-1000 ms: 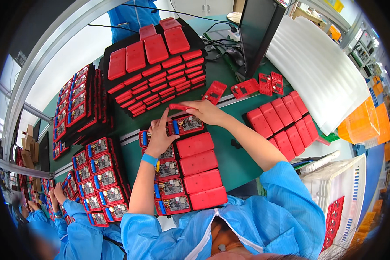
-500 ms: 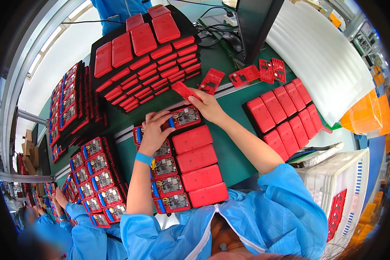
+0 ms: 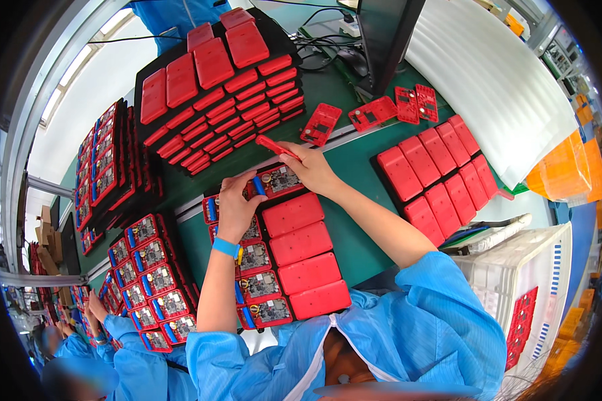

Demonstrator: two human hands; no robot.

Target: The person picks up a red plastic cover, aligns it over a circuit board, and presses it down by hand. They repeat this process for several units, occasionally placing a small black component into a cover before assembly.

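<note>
My right hand [image 3: 309, 170] grips a red plastic cover [image 3: 274, 147] by one end, its thin edge toward me, above the far end of a tray. Under it lies an open red housing with a circuit board [image 3: 282, 180] inside. My left hand [image 3: 235, 206], a blue band at its wrist, has thumb and fingertips at the two ends of a blue cylindrical battery [image 3: 258, 185] in that housing. Other open housings [image 3: 261, 286] run down the tray's left column, partly hidden by my left hand and forearm. Closed red cases [image 3: 311, 268] fill the nearer right column.
Stacked trays of red cases [image 3: 214, 61] stand at the back beside a monitor [image 3: 386, 40]. Loose red shells [image 3: 373, 114] lie near it. A tray of red covers [image 3: 427, 177] is at right, a white crate [image 3: 515, 267] below. Co-workers' blue sleeves [image 3: 137, 357] show at lower left.
The red cover in my right hand has turned more edge-on and come slightly nearer the open housing. My left hand stays at the blue battery. The whole view has shifted slightly.
</note>
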